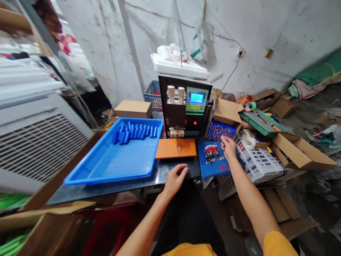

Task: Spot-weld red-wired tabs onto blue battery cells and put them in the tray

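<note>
Leads (212,153): a loose pile of small red, white and black pieces with shiny tips, lying on the blue cloth (209,170) at three o'clock from the orange plate (166,151).
Lead handling: probably very light and bendy, apt to tangle; the tips look easiest to damage, so a pinch on the red middle of one piece seems safest.
Right hand (228,147): at three o'clock, over the cloth and just beside the pile, thumb and fingertips drawn together; whether a thin piece sits between them, I cannot tell.
Left hand (176,177): at six o'clock, by the edge of the table (193,170), well apart from the other, fingers loosely curled; nothing shows in it, though its palm is hidden.
Blue cylinders (135,131): grouped at the far end of the blue tray (119,165), at ten o'clock.
Cylinder handling: likely stiff, fairly heavy for their size and slick-skinned; best gripped around the sides, clear of the ends.
Carton (226,110): at two o'clock, packed with similar cylinders.
Machine (173,115): at twelve o'clock, its display (196,97) lit.
</note>
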`<action>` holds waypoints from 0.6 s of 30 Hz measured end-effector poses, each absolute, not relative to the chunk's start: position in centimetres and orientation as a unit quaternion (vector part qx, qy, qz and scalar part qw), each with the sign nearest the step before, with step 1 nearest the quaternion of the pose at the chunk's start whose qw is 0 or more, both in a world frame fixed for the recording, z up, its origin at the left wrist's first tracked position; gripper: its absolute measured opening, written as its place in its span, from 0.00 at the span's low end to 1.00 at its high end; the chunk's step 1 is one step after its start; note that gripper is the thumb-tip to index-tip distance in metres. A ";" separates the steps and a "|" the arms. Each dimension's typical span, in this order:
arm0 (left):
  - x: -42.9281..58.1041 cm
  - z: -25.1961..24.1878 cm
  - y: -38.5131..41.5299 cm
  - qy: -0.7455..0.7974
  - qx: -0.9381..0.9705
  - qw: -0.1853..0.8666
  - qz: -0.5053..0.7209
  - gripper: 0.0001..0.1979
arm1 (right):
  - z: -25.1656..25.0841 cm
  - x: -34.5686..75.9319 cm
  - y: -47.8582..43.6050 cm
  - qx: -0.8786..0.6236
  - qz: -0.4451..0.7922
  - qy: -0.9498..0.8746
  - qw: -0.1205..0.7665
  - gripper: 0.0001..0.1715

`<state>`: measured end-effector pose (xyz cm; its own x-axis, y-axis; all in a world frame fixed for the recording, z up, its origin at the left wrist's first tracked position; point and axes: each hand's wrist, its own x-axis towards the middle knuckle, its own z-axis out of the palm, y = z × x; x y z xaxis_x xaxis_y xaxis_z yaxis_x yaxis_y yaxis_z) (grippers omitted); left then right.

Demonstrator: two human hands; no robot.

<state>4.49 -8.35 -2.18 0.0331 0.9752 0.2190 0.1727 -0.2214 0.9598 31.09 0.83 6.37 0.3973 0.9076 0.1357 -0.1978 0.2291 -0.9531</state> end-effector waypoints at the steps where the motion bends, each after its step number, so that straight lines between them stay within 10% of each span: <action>1: 4.7 -1.6 -8.5 0.482 0.591 0.391 0.516 0.15 | 6.5 30.3 0.2 -0.461 0.424 -0.382 0.680 0.22; 18: 4.9 2.2 -8.2 0.444 0.504 0.505 0.542 0.16 | 5.5 18.8 -5.3 -0.382 0.600 -0.398 0.580 0.19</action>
<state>4.91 -8.16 2.24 0.0175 0.9951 0.0971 -0.1004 -0.0949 0.9904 18.83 -5.32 5.49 -0.0357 0.9994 0.0026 -0.3916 -0.0116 -0.9200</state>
